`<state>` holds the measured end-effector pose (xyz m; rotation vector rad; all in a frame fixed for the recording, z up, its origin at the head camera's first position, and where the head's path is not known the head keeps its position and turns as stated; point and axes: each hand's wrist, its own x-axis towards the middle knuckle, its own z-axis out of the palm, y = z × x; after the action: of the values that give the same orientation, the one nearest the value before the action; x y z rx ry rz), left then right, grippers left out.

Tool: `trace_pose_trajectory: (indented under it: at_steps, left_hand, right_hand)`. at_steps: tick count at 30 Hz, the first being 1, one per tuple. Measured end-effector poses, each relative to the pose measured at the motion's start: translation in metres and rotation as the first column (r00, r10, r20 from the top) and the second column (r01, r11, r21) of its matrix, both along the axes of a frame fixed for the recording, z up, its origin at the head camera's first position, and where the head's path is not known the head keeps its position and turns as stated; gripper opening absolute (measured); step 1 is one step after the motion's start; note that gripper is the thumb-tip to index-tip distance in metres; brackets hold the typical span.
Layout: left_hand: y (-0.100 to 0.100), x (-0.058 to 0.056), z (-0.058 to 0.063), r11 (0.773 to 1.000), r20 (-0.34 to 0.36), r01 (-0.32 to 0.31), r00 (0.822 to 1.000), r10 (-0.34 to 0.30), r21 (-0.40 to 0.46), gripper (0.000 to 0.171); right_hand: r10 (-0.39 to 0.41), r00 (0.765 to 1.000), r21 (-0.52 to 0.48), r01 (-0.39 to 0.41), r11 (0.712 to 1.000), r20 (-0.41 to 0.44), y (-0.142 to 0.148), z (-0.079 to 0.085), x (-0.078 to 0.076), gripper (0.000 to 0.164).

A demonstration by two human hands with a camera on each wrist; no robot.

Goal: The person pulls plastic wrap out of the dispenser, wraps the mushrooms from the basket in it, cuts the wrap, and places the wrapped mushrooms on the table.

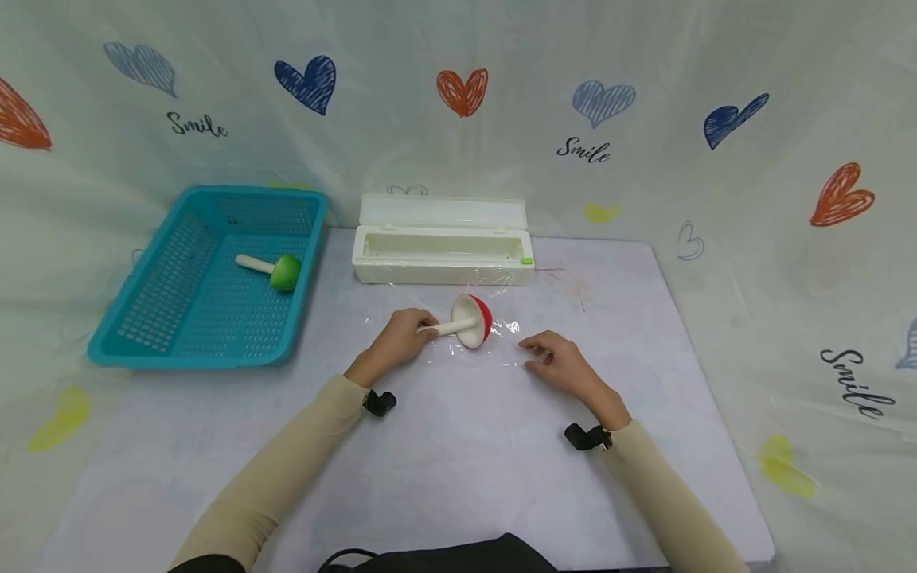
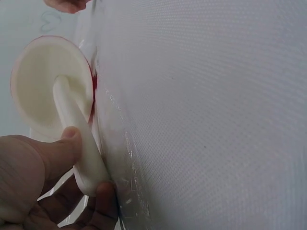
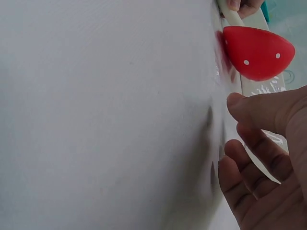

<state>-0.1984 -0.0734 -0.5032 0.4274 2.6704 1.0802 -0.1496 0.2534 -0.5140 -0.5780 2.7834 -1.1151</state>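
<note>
A toy mushroom (image 1: pixel 473 321) with a red, white-dotted cap and a white stem lies on its side over a sheet of clear plastic wrap (image 1: pixel 507 327). My left hand (image 1: pixel 403 337) pinches the end of the stem between thumb and fingers; the left wrist view shows this grip on the stem (image 2: pixel 79 139) close up. Just right of the cap, my right hand (image 1: pixel 566 366) hovers low with loosely bent fingers and nothing between them. In the right wrist view its thumb (image 3: pixel 259 110) points toward the red cap (image 3: pixel 258 51), apart from it.
Behind the hands stands a long white plastic-wrap dispenser (image 1: pixel 444 274), lid raised, with a small green tab at its right end. A turquoise basket (image 1: pixel 200 362) at the left holds a green-capped toy mushroom (image 1: pixel 284 273). A heart-printed sheet hangs behind the white table (image 1: pixel 458 461).
</note>
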Motion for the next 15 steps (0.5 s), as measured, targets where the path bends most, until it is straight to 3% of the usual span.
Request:
trace_pose_trajectory:
  at_steps: [8,15]
  left_hand:
    - [0.001,0.0001,0.001,1.0,-0.005,0.001,1.0,-0.001,0.002,0.021]
    - [0.001,0.0008,-0.0004,1.0,-0.005,-0.006,1.0,0.006,0.003,0.021]
  right_hand:
    - [0.043,0.998,0.066,-0.046,0.997,0.044,0.0054,-0.0002,0.005,0.019]
    - [0.088,0.996,0.065,-0.088,0.994,-0.004,0.0032,-0.0053,0.0035,0.013]
